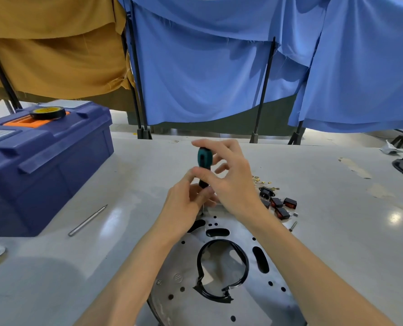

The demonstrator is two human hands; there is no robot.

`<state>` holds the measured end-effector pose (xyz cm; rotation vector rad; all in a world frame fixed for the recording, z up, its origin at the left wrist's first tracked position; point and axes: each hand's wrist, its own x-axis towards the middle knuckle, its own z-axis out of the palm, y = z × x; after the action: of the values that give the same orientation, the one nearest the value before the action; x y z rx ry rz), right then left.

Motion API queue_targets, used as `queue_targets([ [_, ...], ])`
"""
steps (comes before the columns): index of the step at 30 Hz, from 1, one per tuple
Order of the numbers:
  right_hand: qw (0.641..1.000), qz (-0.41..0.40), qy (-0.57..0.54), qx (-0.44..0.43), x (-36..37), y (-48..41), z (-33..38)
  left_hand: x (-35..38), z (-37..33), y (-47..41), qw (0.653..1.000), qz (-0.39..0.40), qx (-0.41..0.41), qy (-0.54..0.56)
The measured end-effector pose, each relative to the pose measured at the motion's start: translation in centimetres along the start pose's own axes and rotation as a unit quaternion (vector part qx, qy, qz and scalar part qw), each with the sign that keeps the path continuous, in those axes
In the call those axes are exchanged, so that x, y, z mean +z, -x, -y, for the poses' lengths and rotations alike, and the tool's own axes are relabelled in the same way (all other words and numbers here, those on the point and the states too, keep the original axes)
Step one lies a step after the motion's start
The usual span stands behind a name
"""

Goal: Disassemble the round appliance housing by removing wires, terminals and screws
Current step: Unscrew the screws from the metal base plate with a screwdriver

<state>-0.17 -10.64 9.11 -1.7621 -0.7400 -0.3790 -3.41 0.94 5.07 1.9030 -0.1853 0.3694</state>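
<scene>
- A round metal housing plate [219, 274] is laid flat on the grey table [313, 255], at the near edge, partly cut off by the bottom of the view.
- A loop of black gasket or wire [221, 269] is seen around the plate's central opening, torn at its near side.
- A screwdriver [204, 165] with a teal and black handle is held upright, its tip set on the far rim of the plate.
- The handle is pinched by the right hand [226, 182] between thumb and index finger, the other fingers spread loose.
- The lower shaft is enclosed by the left hand [186, 203]; the grip there is probably steadying, but the fingers are hidden.
- Small black and red switches [280, 205] and brass terminals [264, 182] are piled just right of the hands.
- A loose metal bit [87, 220] is lying left of the plate.
- A blue toolbox [42, 165] stands closed at far left; a roll of black tape [47, 112] is resting on its lid. Contents cannot be told.
</scene>
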Motion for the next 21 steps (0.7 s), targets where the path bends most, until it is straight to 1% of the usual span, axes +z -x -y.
queue_targets([
  [2, 1.000, -0.021, -0.007, 0.004, -0.37, -0.09, -0.25, 0.06, -0.08, 0.12, 1.000, 0.016, 0.006, 0.017],
  [4, 0.999, -0.023, -0.042, 0.019, -0.88, -0.13, -0.45, 0.00, -0.07, 0.12, 0.999, 0.004, -0.003, 0.035],
  [6, 0.998, -0.013, -0.061, 0.024, -0.87, -0.13, -0.35, -0.04, 0.12, -0.02, 1.000, -0.008, -0.007, 0.025],
  [8, 0.999, -0.007, -0.052, 0.013, -0.48, -0.06, -0.17, -0.05, 0.30, -0.04, 1.000, -0.016, -0.002, 0.011],
  [11, 0.999, -0.022, -0.032, 0.010, -0.31, -0.10, -0.08, -0.01, 0.25, 0.04, 1.000, -0.018, 0.015, -0.016],
  [14, 0.995, -0.031, -0.089, 0.024, -0.80, -0.19, -0.16, 0.01, 0.14, 0.00, 1.000, -0.007, 0.023, 0.005],
  [16, 0.994, -0.025, -0.104, 0.020, -0.85, -0.11, -0.06, -0.04, 0.14, -0.02, 1.000, -0.005, 0.020, 0.008],
  [21, 0.999, -0.029, -0.019, 0.004, -0.31, 0.03, -0.02, -0.01, -0.06, 0.08, 0.999, -0.013, 0.025, -0.022],
])
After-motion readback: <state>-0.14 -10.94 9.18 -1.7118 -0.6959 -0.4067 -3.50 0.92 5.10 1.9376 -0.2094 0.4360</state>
